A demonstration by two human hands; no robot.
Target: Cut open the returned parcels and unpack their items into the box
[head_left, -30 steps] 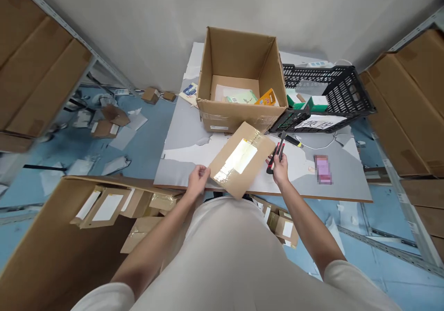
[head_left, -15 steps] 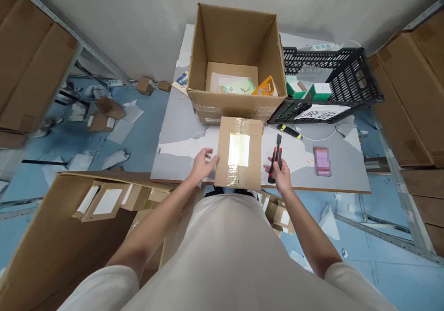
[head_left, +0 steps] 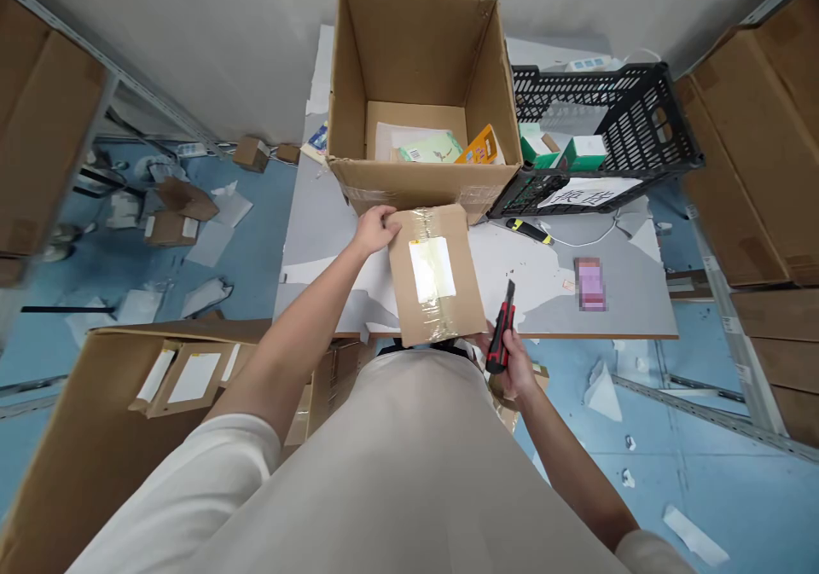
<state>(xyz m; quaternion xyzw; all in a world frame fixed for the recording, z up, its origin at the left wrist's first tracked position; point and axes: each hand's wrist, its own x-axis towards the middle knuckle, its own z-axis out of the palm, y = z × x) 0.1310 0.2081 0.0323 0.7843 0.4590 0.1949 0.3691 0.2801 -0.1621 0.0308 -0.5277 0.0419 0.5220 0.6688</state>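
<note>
A small taped cardboard box [head_left: 455, 258] with a white label lies turned slightly askew at the table's front edge. My left hand [head_left: 376, 231] grips its far left corner, fingers on the edge and thumb toward the top face. In my right hand [head_left: 512, 365] is a red and black box cutter [head_left: 501, 335], its tip pointing away from me. The fingers of that hand are by the box's near right corner; whether they touch it I cannot tell. Behind the small box stands a large open carton [head_left: 422, 173] with a few packets inside.
A black plastic crate [head_left: 662, 143] holding green and white boxes stands at the back right. A yellow and black cutter [head_left: 530, 232] and a pink blurred item [head_left: 589, 284] lie on the table [head_left: 633, 301]. To my left is a big carton [head_left: 77, 420] with parcels.
My left hand has moved up to the small box's far left corner, and the box has turned a little. My right hand, with the box cutter, has come down closer to the box's near corner.
</note>
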